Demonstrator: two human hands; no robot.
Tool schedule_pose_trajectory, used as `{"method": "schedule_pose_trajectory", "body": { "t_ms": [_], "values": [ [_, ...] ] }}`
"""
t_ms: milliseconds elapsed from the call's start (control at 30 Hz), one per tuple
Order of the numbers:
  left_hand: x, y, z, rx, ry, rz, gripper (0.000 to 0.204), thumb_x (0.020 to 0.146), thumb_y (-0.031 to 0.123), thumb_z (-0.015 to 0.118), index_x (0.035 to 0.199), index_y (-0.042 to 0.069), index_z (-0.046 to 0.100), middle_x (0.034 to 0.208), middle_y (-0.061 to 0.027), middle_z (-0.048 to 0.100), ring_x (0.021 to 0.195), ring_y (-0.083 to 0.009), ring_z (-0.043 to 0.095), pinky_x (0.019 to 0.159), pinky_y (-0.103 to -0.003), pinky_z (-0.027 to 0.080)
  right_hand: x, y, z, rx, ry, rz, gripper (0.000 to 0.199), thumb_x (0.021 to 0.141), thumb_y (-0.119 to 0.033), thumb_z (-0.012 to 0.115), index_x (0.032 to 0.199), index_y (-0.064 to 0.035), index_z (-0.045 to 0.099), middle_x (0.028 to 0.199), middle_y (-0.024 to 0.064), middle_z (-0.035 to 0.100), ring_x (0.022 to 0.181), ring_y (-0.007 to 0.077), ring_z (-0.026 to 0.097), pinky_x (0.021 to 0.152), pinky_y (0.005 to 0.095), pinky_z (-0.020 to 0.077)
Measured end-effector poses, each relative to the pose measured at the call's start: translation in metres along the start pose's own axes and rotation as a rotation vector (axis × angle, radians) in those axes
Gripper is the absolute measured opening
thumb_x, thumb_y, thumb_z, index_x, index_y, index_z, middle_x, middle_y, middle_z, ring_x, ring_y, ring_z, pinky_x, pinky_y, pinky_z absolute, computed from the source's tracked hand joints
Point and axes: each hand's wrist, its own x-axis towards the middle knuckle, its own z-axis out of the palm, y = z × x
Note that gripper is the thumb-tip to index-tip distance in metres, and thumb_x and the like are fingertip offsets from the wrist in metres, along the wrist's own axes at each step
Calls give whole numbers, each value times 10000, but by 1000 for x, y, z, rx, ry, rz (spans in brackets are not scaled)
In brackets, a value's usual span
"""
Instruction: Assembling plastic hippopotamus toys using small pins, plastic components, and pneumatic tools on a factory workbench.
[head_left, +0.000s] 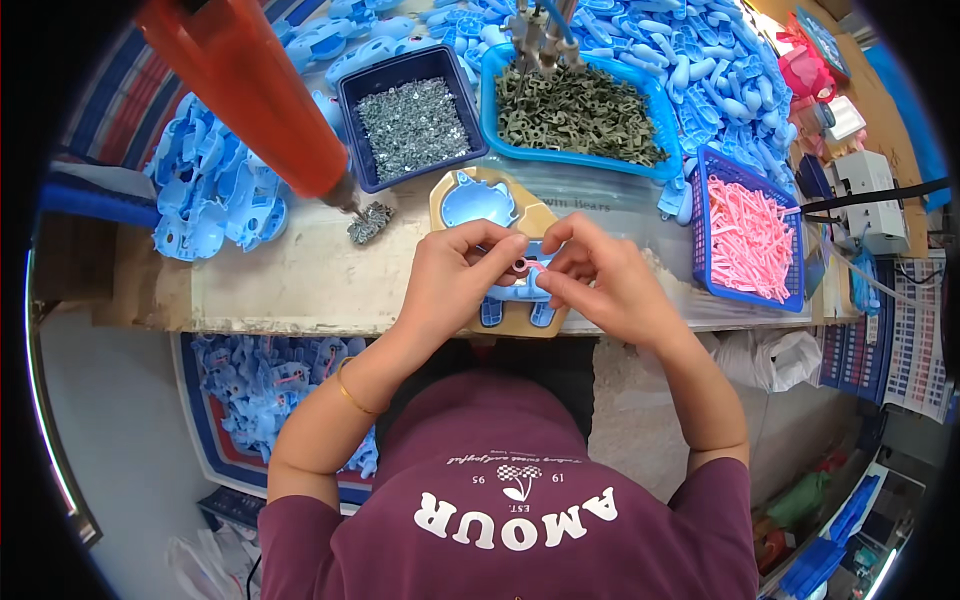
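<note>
A small pink plastic piece (523, 265) with a ring-like end is between my fingertips. My left hand (462, 268) pinches it from one side with thumb and forefinger. My right hand (602, 272) is closed on its other side, fingers curled. Right under my hands a light-blue toy shell (478, 204) lies hollow side up in a tan holder (541, 218). Its rounded upper part and two small feet show; my fingers cover much of its middle.
An orange-red power screwdriver (265, 100) hangs at left, its tip at a screw clump (371, 223). Beyond stand a dark-blue screw tray (372, 184) and a light-blue tray (600, 167) of olive-green parts. A blue basket (752, 292) of pink pieces stands right; blue shells (215, 185) pile around.
</note>
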Motion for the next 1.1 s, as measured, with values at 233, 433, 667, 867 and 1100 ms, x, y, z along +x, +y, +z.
{"method": "schedule_pose_trajectory", "body": {
  "t_ms": [233,433,667,867,1100],
  "values": [
    [-2,-4,4,50,34,59,239,991,199,684,1058,-25,730,901,-58,726,797,-89,695,702,-214,577,-4,7,14,-138,186,-115,211,922,-37,707,1022,-5,524,783,85,709,698,124,703,607,263,538],
    [2,-9,-7,-181,-132,-53,256,1006,174,655,1104,-58,704,942,-101,729,837,-135,727,753,-239,608,-5,2,5,-54,58,6,200,917,-39,709,1095,1,626,823,78,720,694,109,695,618,257,542],
    [4,3,-19,39,-135,-31,270,1021,210,634,1137,-15,728,992,-68,749,823,-108,720,667,-200,554,3,11,13,-493,177,-319,135,889,-86,739,1018,-58,710,872,83,726,704,184,713,621,299,539],
    [-1,8,-38,347,162,319,223,1006,167,632,1144,22,732,841,-90,732,680,-131,686,584,-277,520,18,17,28,-769,221,-439,134,838,-173,753,946,-98,726,853,60,669,825,274,676,686,392,537],
    [-11,-5,-45,763,201,617,159,981,87,634,1085,37,743,957,-88,745,803,-174,684,655,-297,519,36,17,37,-800,121,-309,122,804,-207,760,833,-96,721,815,63,658,799,302,661,678,435,520]
  ]
}}
